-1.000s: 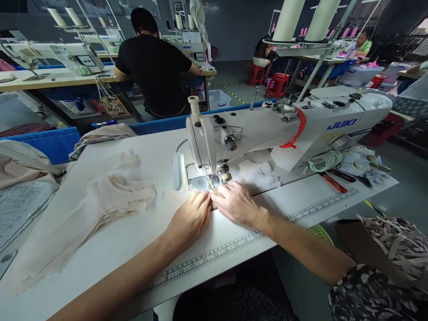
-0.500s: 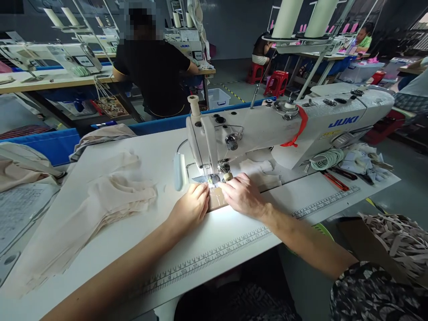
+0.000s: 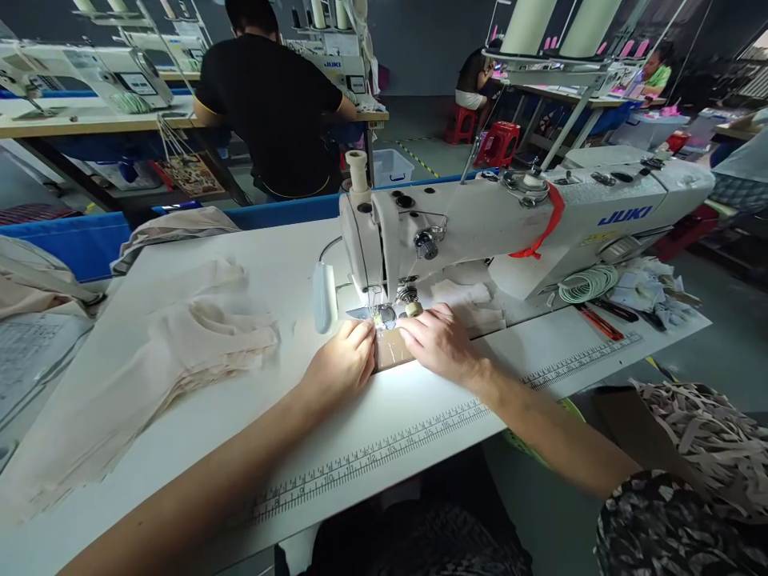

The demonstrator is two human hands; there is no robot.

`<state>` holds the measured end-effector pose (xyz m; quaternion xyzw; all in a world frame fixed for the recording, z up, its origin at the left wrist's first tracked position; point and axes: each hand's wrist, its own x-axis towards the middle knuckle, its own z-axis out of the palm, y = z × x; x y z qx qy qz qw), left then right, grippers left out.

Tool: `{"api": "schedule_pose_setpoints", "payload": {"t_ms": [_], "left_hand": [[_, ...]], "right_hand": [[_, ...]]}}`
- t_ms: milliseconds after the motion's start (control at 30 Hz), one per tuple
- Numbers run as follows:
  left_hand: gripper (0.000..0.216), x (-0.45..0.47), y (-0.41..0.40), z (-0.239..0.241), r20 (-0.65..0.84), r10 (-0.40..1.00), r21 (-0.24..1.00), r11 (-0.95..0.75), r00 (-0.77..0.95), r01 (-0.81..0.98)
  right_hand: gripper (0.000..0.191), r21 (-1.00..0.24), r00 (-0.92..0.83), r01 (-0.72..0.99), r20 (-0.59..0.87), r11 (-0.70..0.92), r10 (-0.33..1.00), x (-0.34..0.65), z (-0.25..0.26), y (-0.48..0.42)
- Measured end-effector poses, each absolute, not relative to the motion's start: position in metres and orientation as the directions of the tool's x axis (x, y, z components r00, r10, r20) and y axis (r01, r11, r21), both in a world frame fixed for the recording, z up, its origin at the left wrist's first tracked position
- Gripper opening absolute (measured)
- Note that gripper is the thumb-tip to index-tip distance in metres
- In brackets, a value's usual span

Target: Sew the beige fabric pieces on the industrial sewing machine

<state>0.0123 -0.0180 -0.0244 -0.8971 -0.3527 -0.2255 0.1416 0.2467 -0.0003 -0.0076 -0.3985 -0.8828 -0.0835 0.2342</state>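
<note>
A small beige fabric piece lies on the white table under the presser foot of a white JUKI sewing machine. My left hand rests on the piece's left edge, fingers curled and pressed down near the needle. My right hand presses the piece's right edge, fingertips close to the foot. Both hands pinch the fabric flat between them.
A stack of beige fabric lies at the left of the table. Scissors, cord and scraps sit at the right. A box of beige strips stands at the lower right. Other people work at machines behind.
Both hands have moved up towards the needle and spread slightly apart, so the beige piece now shows between them. The camera has tilted a little.
</note>
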Motion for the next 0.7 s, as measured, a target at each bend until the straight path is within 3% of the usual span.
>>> {"api": "schedule_pose_setpoints", "payload": {"t_ms": [100, 233, 500, 700], "left_hand": [[0.039, 0.011, -0.018, -0.025, 0.492, 0.572, -0.086, -0.719, 0.657, 0.69], [0.041, 0.01, -0.017, -0.028, 0.481, 0.579, -0.089, -0.714, 0.658, 0.694], [0.041, 0.011, -0.016, -0.031, 0.484, 0.621, -0.016, -0.699, 0.617, 0.715], [0.037, 0.011, -0.012, -0.029, 0.469, 0.626, -0.067, -0.679, 0.623, 0.731]], "right_hand": [[0.023, -0.186, -0.479, 0.791, 0.404, 0.582, 0.779, 0.243, 0.001, 0.011], [0.025, -0.271, -0.388, 0.837, 0.318, 0.475, 0.865, 0.239, 0.009, 0.027], [0.026, -0.332, -0.357, 0.803, 0.395, 0.494, 0.847, 0.243, 0.002, 0.017], [0.033, -0.307, -0.324, 0.831, 0.409, 0.463, 0.853, 0.238, -0.001, 0.023]]}}
